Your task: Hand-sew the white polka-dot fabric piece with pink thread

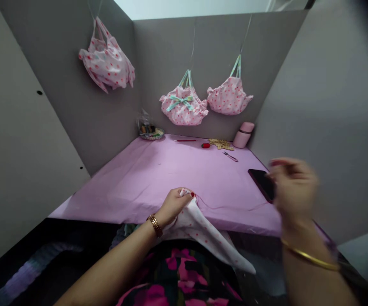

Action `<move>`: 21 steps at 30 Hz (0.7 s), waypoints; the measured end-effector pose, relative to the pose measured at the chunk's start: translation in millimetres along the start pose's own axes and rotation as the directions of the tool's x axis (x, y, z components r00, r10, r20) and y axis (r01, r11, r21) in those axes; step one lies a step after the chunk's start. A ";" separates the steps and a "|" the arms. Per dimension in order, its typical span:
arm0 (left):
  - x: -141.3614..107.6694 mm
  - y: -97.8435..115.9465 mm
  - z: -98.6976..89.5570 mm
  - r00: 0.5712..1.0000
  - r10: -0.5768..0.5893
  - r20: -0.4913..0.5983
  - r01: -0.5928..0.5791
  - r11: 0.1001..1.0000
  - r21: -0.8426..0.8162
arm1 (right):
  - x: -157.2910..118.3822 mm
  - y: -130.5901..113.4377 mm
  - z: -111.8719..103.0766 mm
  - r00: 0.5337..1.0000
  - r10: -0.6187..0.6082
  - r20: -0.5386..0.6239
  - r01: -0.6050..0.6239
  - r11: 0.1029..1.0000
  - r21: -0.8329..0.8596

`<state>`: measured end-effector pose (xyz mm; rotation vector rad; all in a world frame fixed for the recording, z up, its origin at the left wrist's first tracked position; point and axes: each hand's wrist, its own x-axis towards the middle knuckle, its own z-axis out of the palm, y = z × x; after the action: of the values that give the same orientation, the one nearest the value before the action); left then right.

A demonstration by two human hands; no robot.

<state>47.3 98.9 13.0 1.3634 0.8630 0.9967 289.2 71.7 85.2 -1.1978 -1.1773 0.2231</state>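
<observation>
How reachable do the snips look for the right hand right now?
Probably yes: the snips lie uncovered, and the phone near the right hand lies flat. The thread running toward that hand might trail along.

Grey partition (161, 42): backdrop to three hanging pink dotted fabric pieces (184, 117), the middle one with a green bow (180, 101).
Far left corner: shallow basket (158, 135).
Far right corner: pink flask (242, 138), near a tan heap (220, 144).
Right side: dark phone (261, 182), flat on the counter (107, 182).

L hand (175, 205) pinching at ctr, R hand (296, 187) raised out to side, blurred, fingers (298, 167) curled
</observation>
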 end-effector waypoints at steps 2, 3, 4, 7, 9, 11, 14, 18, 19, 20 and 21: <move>-0.2 0.6 -0.8 1.000 -0.005 0.008 0.005 1.000 -0.009 | -17.3 10.3 26.6 0.940 0.060 0.335 -0.053 0.998 -0.031; -0.1 0.5 -1.4 1.000 -0.009 0.011 0.009 1.000 -0.012 | -27.4 15.3 39.6 0.864 0.093 0.495 -0.078 0.996 -0.050; 0.1 0.0 -2.2 1.000 -0.013 0.013 0.013 1.000 -0.016 | -37.4 19.6 51.2 0.815 0.107 0.570 -0.091 0.994 -0.057; 0.9 -2.4 -4.2 0.999 -0.030 0.018 0.031 0.999 -0.029 | -57.5 26.9 71.1 0.689 0.133 0.712 -0.115 0.991 -0.074; 1.2 -3.6 -4.8 0.999 -0.040 0.025 0.041 0.998 -0.037 | -60.1 27.7 71.4 0.642 0.142 0.753 -0.121 0.989 -0.084; 1.2 -4.2 -4.7 0.998 -0.043 0.036 0.044 0.998 -0.041 | -56.1 27.3 65.0 0.634 0.147 0.759 -0.120 0.989 -0.092; 1.0 -4.0 -4.4 0.998 -0.035 0.045 0.037 0.999 -0.040 | -43.6 28.8 52.0 0.705 0.135 0.696 -0.100 0.991 -0.091; 0.7 -3.5 -4.9 0.999 -0.029 0.040 0.031 0.999 -0.035 | -20.3 40.8 38.8 0.916 0.090 0.390 -0.061 0.994 -0.086; 0.5 -3.3 -5.1 0.999 -0.031 0.039 0.032 0.999 -0.034 | -13.9 45.0 36.5 0.955 0.079 0.287 -0.055 0.994 -0.090; 0.3 -3.0 -5.2 0.999 -0.034 0.041 0.035 0.999 -0.033 | -7.6 49.4 34.3 0.979 0.068 0.193 -0.050 0.994 -0.098; 0.1 -2.7 -5.2 0.998 -0.037 0.045 0.039 0.999 -0.032 | -1.8 53.6 32.3 0.991 0.059 0.117 -0.046 0.993 -0.111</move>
<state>42.7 101.0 10.1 1.3314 0.8332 0.9444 285.3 112.3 37.7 -1.3268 -1.2766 0.2775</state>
